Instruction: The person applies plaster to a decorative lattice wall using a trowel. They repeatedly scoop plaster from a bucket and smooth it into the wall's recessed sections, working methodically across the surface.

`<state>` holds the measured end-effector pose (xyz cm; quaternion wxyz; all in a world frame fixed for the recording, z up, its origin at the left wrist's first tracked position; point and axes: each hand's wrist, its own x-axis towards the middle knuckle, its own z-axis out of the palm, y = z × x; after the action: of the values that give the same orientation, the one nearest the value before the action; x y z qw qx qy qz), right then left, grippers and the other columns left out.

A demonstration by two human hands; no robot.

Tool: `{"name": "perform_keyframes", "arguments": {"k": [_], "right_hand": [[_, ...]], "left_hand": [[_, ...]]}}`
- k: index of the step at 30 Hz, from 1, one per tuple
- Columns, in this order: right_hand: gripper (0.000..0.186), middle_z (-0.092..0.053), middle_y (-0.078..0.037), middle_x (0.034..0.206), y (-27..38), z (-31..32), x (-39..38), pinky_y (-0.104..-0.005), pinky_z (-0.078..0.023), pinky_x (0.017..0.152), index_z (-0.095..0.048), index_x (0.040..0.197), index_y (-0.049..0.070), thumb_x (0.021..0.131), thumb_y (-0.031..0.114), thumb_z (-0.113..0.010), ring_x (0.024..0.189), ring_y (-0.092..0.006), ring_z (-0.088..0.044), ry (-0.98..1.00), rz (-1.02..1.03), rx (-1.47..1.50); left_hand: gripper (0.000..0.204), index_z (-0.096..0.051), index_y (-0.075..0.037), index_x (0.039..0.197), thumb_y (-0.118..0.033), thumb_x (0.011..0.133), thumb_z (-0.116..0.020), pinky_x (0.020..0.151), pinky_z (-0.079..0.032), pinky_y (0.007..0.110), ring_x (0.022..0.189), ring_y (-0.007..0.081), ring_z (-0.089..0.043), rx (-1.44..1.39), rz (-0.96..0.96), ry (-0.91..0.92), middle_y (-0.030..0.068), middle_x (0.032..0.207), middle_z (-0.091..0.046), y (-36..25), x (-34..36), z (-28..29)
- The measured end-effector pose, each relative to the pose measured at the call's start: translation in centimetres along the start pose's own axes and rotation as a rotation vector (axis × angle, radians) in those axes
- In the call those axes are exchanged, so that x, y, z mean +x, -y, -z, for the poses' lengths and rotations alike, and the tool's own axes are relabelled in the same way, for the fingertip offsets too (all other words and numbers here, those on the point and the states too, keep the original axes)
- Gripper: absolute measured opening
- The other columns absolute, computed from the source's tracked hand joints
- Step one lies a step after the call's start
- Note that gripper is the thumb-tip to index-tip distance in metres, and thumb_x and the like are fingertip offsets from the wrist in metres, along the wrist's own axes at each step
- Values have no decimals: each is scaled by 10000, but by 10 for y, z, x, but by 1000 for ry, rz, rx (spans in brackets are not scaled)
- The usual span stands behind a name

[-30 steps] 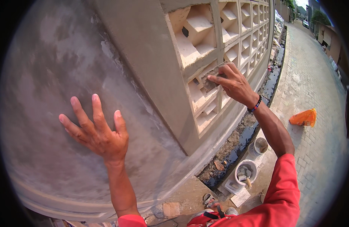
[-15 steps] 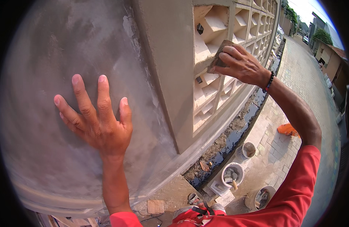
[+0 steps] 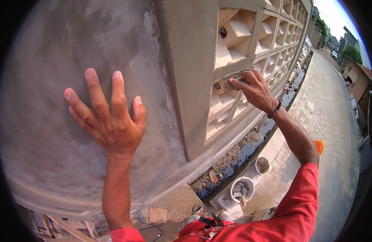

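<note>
With fingers spread, my left hand (image 3: 117,117) lies flat on the smooth grey plastered wall (image 3: 53,153). My right hand (image 3: 256,90) pinches a thin grey-brown rectangular pad (image 3: 233,82), which may be a sponge. The pad is held flat against the grey mortar band between two rows of pale vent blocks (image 3: 236,36). A raised plastered pillar edge (image 3: 194,80) stands between my two hands.
Below the wall runs a drainage ditch (image 3: 248,151) with dark water and rubble. Beside it stand a bucket with tools (image 3: 242,189) and a smaller bucket (image 3: 259,165). An orange object (image 3: 319,147) lies on the paved street (image 3: 319,101). A brick-coloured slab (image 3: 157,215) is near my feet.
My right hand has moved down with the pad, which now lies flatter along the mortar band. My left hand keeps its place on the wall. The view has shifted slightly.
</note>
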<state>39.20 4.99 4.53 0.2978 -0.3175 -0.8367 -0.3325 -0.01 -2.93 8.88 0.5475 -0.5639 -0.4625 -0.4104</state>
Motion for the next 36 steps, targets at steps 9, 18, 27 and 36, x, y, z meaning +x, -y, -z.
{"name": "perform_keyframes", "arguments": {"k": [9,18,27,36], "right_hand": [[535,-506,-63,985,-14,-7,-4,-385,-495,851,-662,1255,224,768,4,-700,954,-264,-524,6,-115,71],[535,-510,-57,978,9,6,-8,-377,-490,802,-671,1236,220,762,-26,-698,913,-243,-523,-54,-142,50],[495,-496,-55,950,11,-5,3,-376,-472,800,-669,1230,199,783,-13,-659,922,-243,-511,-76,-205,-35],[468,-511,-66,967,-28,1,-47,-389,-494,828,-680,1213,192,795,-19,-669,928,-256,-525,-73,-359,29]], "left_hand": [[526,-543,-177,1382,-338,882,-559,1181,-187,579,1482,457,-169,30,-13,2,141,1561,-368,0,1,3],[521,-538,-172,1386,-344,894,-538,1186,-191,571,1486,449,-168,61,-21,5,140,1559,-366,-3,1,1],[537,-515,-151,1409,-337,905,-535,1190,-193,568,1483,453,-167,71,-62,-3,145,1560,-357,-1,4,3],[540,-502,-143,1416,-333,911,-529,1191,-192,569,1487,451,-150,98,-62,12,141,1578,-324,-4,5,5]]}}
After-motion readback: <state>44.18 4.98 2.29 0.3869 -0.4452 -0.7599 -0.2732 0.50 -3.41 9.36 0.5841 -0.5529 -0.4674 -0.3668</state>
